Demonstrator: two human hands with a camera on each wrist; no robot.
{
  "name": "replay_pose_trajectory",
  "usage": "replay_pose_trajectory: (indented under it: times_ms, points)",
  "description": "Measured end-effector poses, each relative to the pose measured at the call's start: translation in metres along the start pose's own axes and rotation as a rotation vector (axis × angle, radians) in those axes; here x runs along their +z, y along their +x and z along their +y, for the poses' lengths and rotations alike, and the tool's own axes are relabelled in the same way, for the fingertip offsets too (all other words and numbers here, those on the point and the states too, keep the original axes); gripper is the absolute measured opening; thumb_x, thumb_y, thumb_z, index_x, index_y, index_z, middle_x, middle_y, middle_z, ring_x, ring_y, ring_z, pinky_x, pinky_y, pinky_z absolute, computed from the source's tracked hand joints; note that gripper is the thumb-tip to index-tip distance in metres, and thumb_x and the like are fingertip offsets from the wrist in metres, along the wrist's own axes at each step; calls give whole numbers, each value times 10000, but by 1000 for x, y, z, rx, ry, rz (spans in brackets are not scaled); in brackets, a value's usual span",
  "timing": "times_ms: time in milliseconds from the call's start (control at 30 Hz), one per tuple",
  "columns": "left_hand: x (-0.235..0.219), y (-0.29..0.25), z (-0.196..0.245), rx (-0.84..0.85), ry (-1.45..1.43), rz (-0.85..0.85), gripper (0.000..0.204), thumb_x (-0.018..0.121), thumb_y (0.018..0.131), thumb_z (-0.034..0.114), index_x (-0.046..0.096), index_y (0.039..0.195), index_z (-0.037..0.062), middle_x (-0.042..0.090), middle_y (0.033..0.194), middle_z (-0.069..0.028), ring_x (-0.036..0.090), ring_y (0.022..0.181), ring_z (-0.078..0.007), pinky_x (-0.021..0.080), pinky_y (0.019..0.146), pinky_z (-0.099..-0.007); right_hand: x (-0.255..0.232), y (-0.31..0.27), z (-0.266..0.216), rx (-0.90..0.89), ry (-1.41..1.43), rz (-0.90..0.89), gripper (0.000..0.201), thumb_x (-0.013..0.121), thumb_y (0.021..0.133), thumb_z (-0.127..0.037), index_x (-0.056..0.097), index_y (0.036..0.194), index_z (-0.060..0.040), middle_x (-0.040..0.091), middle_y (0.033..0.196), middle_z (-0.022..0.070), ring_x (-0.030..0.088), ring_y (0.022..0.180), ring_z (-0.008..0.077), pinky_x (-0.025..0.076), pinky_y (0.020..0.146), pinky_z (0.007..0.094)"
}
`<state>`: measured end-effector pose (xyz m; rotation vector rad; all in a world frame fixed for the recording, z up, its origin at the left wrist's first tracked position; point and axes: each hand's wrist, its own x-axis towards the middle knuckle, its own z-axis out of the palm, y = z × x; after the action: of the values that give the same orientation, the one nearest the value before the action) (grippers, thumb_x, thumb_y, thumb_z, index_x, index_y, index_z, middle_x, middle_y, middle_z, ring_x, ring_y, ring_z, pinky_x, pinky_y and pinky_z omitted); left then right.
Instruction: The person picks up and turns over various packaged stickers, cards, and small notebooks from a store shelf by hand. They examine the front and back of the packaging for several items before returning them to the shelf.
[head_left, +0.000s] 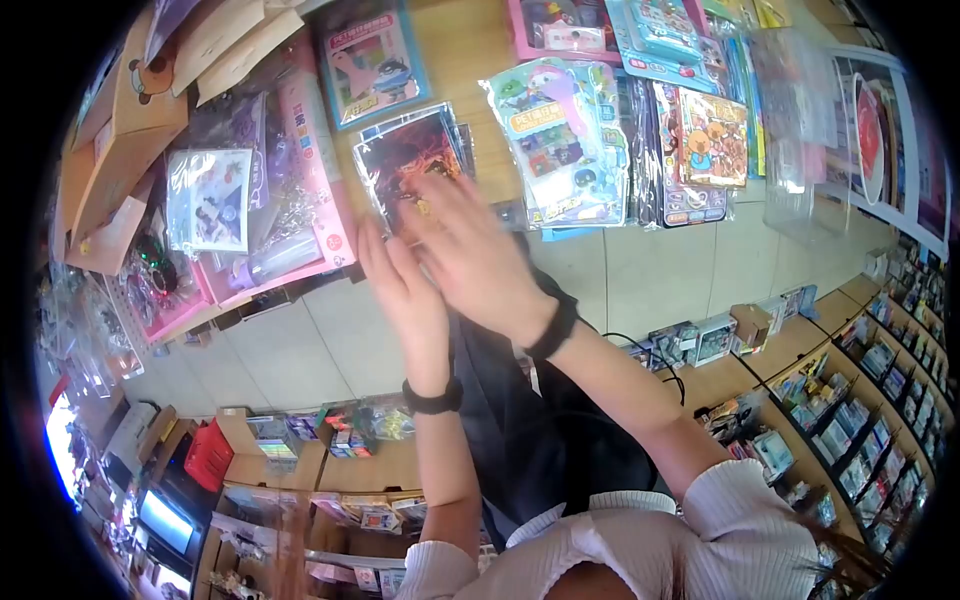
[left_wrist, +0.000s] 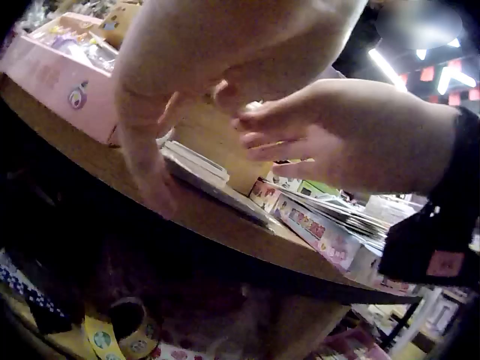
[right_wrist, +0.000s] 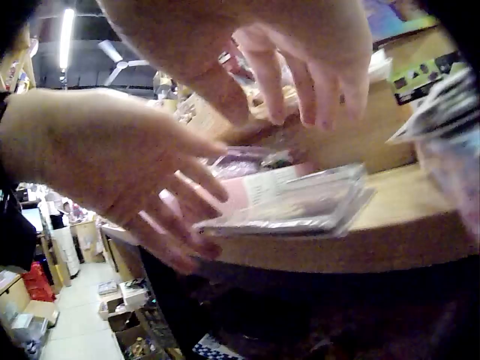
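Observation:
A small stack of flat packs in clear plastic sleeves (head_left: 405, 160), the top one dark with an orange print, lies near the table's front edge. My left hand (head_left: 408, 290) is at the near left corner of that stack; its fingers reach forward, fairly straight, close to the sleeves' edge in the right wrist view. Above the stack hovers my right hand (head_left: 480, 260), blurred, its separate fingers (right_wrist: 322, 94) pointing down and loosely bent over the sleeves. In the head view it overlaps the left hand and covers part of the top pack.
To the left stands a pink box (head_left: 325, 190) of bagged goods, beside a brown carton (head_left: 135, 130). A blue-edged PET pack (head_left: 370, 65) lies behind the stack. Rightward are piled sticker packs (head_left: 565, 150), more bagged packs (head_left: 710, 150) and a clear plastic container (head_left: 800, 140).

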<state>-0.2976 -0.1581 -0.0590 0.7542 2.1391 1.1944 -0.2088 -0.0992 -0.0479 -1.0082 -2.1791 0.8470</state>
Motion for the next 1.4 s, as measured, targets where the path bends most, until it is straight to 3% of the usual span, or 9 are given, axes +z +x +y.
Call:
replay_pose_trajectory:
  times_ms: [100, 167, 333, 400, 633, 767, 833, 1033, 1400]
  points:
    - [3, -6, 9, 13, 92, 33, 408, 455, 914, 148, 394, 1246, -82, 340, 1308, -275, 447, 1117, -356, 378, 920, -409, -39, -10, 16, 156, -82, 236, 374, 561, 728, 23, 516, 1099, 25, 455, 1175, 198, 441, 1103, 371, 343, 936, 468]
    - [0, -10, 21, 303, 699, 108, 354, 488, 899, 129, 456, 1207, -42, 404, 1284, -215, 501, 1062, -297, 389, 893, -369, -46, -13, 20, 222, -185, 294, 390, 549, 764, 8, 478, 1147, 27, 437, 1174, 212, 426, 1086, 389, 341, 919, 454]
    - [55, 14, 27, 195, -13, -280, 362, 484, 892, 94, 455, 1233, -25, 509, 1208, -160, 522, 1034, -197, 431, 829, -304, -49, -10, 38, 357, -406, 223, 512, 557, 764, -33, 369, 1231, 63, 414, 1197, 239, 401, 1063, 390, 329, 913, 448]
    - [67, 20, 33, -92, -199, -458, 398, 480, 900, 105, 416, 1272, -23, 527, 1185, -149, 532, 977, -137, 450, 778, -267, -43, -9, 34, 317, -320, 208, 532, 558, 743, -23, 370, 1234, 58, 418, 1197, 233, 404, 1048, 385, 329, 910, 439]
    - [38, 20, 31, -186, -714, -276, 473, 516, 820, 6, 364, 1262, -68, 546, 1110, -122, 547, 980, -170, 455, 807, -279, -30, -16, 6, 140, 28, 234, 537, 526, 717, 41, 395, 1237, 12, 427, 1207, 212, 458, 996, 375, 366, 853, 437]
    - [33, 17, 23, -269, -727, -112, 445, 406, 809, 3, 368, 1245, -82, 517, 1115, -113, 542, 962, -170, 456, 782, -278, -42, -24, -2, 142, 132, 165, 457, 558, 783, -49, 401, 1202, 45, 441, 1181, 214, 444, 1029, 381, 346, 877, 444]
    - [35, 15, 19, -257, -693, -141, 465, 391, 799, -6, 354, 1256, -87, 508, 1129, -118, 539, 966, -173, 452, 793, -282, -50, -28, 15, 219, -17, 341, 461, 559, 812, -96, 379, 1208, 56, 437, 1172, 234, 426, 1057, 395, 327, 902, 449]
    - [62, 12, 17, -320, -820, -249, 491, 390, 793, 11, 346, 1272, -91, 500, 1156, -114, 518, 990, -169, 404, 858, -285, -64, -39, 43, 338, -193, 219, 511, 522, 845, -84, 277, 1267, 68, 291, 1279, 312, 337, 1139, 466, 285, 962, 493]
    - [67, 15, 6, -388, -832, -359, 435, 402, 829, 127, 402, 1239, -19, 535, 1099, -81, 516, 975, -169, 407, 853, -300, -67, -36, 43, 300, -96, 345, 516, 539, 746, 94, 386, 1227, -14, 381, 1201, 184, 407, 1095, 342, 356, 915, 392]
